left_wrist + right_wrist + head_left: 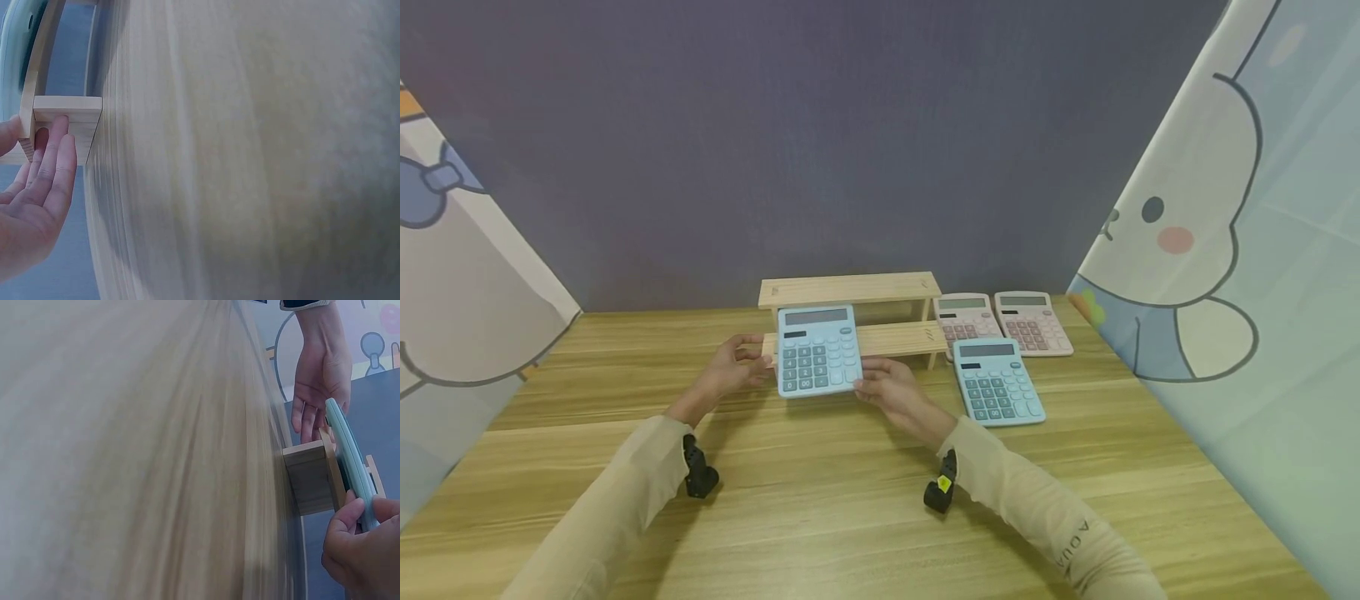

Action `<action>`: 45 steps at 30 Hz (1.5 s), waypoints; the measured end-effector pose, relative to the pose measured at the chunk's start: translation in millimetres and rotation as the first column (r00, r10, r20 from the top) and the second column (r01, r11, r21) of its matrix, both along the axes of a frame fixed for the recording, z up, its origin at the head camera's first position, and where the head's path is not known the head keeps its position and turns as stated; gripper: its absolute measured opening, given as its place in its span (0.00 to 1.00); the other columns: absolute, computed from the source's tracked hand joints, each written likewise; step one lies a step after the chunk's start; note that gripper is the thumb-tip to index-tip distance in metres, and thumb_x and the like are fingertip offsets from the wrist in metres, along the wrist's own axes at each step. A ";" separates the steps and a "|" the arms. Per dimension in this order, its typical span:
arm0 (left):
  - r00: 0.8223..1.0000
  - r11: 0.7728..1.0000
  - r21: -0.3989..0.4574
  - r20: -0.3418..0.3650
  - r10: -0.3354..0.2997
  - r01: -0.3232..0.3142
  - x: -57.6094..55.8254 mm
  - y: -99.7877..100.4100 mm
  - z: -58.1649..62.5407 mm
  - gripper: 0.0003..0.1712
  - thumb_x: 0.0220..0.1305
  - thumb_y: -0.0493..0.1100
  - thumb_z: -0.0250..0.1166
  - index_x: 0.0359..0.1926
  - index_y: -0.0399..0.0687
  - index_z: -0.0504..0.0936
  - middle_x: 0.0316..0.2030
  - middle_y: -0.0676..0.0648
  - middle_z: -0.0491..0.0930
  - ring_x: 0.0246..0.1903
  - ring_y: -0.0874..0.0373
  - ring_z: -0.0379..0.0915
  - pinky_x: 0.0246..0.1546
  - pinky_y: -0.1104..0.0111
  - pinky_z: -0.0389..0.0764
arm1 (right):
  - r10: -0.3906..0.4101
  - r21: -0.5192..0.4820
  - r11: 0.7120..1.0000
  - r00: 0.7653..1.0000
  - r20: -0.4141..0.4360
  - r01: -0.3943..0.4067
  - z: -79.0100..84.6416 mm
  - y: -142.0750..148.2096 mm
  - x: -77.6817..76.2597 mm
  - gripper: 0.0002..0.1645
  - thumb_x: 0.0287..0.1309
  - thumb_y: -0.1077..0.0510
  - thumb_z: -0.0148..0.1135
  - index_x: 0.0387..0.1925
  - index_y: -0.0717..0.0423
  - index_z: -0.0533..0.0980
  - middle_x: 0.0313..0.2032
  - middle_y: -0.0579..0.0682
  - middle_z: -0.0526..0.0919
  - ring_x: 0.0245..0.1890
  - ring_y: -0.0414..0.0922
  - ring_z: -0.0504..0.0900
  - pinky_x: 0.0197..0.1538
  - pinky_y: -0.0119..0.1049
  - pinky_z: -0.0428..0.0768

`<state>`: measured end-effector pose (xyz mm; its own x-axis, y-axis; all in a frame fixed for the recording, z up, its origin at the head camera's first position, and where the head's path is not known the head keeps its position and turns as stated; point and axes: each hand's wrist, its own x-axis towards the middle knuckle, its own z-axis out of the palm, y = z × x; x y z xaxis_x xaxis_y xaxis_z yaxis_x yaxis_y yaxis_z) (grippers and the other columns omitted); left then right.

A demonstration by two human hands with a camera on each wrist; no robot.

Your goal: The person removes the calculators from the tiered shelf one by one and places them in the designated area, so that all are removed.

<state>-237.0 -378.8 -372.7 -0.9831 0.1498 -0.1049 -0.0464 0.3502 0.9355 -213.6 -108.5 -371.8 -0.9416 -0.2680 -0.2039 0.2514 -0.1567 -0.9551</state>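
Note:
A light blue calculator leans tilted at the front of a two-tier wooden shelf, its keys facing up toward me. My right hand pinches the calculator's lower right edge between thumb and fingers, as the right wrist view also shows. At the left end of the lower board is my left hand. In the left wrist view its thumb lies at the board's upper side and its fingers reach beneath, holding the board's end. The calculator hides part of the lower board.
To the right of the shelf lies a second light blue calculator. Behind it are two pink calculators, one close against the shelf and another farther right. A dark grey panel rises behind the wooden table.

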 end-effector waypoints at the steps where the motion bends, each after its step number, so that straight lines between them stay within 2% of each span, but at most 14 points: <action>1: 1.000 1.000 -0.002 0.000 -0.001 0.001 0.0 -0.2 -0.1 0.34 0.66 0.40 0.54 0.65 0.32 0.50 0.59 0.25 0.58 0.50 0.42 0.72 0.50 0.56 0.79 | -0.002 -0.001 1.000 1.000 0.001 0.002 0.2 0.3 0.3 0.28 0.52 0.75 0.53 0.57 0.70 0.61 0.49 0.63 0.72 0.38 0.44 0.77 0.54 0.37 0.78; 10: 1.000 1.000 -0.002 -0.012 -0.005 0.004 -1.3 -1.3 -1.4 0.33 0.66 0.39 0.54 0.66 0.31 0.50 0.57 0.25 0.61 0.46 0.43 0.76 0.47 0.60 0.81 | -0.001 -0.017 1.000 1.000 0.008 0.001 1.6 1.4 3.1 0.28 0.52 0.77 0.51 0.57 0.72 0.61 0.50 0.67 0.71 0.36 0.43 0.77 0.47 0.32 0.81; 19: 1.000 1.000 -0.008 -0.007 0.005 -0.005 -1.1 0.0 -0.9 0.34 0.65 0.39 0.55 0.66 0.32 0.50 0.57 0.25 0.61 0.43 0.48 0.78 0.46 0.60 0.82 | 0.019 -0.011 1.000 1.000 0.012 -0.019 1.6 3.8 6.0 0.28 0.53 0.76 0.51 0.57 0.71 0.61 0.53 0.68 0.69 0.36 0.42 0.77 0.47 0.31 0.80; 22: 1.000 1.000 -0.008 -0.006 0.003 -0.003 -1.4 0.3 -0.9 0.34 0.65 0.39 0.55 0.66 0.32 0.50 0.57 0.26 0.61 0.44 0.46 0.78 0.46 0.59 0.81 | 0.018 -0.017 1.000 1.000 0.014 -0.017 1.6 5.1 6.6 0.28 0.52 0.76 0.51 0.57 0.71 0.61 0.52 0.67 0.70 0.35 0.42 0.77 0.48 0.32 0.80; 27: 1.000 1.000 -0.004 -0.002 -0.004 0.004 -0.6 0.3 -0.1 0.34 0.66 0.39 0.54 0.66 0.32 0.50 0.58 0.26 0.61 0.46 0.43 0.76 0.48 0.57 0.81 | 0.011 -0.020 1.000 1.000 0.016 -0.011 2.7 8.5 7.5 0.28 0.52 0.77 0.51 0.57 0.71 0.61 0.49 0.64 0.72 0.36 0.43 0.77 0.57 0.41 0.76; 33: 1.000 1.000 -0.003 -0.010 -0.019 0.019 1.5 -0.8 1.3 0.33 0.66 0.39 0.54 0.66 0.31 0.49 0.58 0.25 0.59 0.47 0.42 0.76 0.49 0.55 0.79 | 0.008 -0.006 1.000 1.000 0.000 -0.008 3.4 15.6 7.9 0.27 0.52 0.77 0.51 0.56 0.72 0.62 0.46 0.61 0.74 0.35 0.43 0.77 0.52 0.37 0.79; 45: 0.999 0.999 0.028 -0.010 -0.037 0.037 2.7 -1.7 1.6 0.34 0.66 0.38 0.53 0.66 0.31 0.48 0.59 0.24 0.58 0.49 0.41 0.74 0.51 0.55 0.78 | -0.013 0.002 1.000 1.000 0.001 0.013 -2.2 37.3 9.1 0.28 0.52 0.77 0.51 0.57 0.71 0.61 0.43 0.56 0.75 0.35 0.42 0.78 0.53 0.39 0.78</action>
<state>-234.3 -380.5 -371.2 -0.9778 0.1892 -0.0903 -0.0245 0.3247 0.9455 -204.6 -71.1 -374.0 -0.9446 -0.2555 -0.2058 0.2507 -0.1576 -0.9551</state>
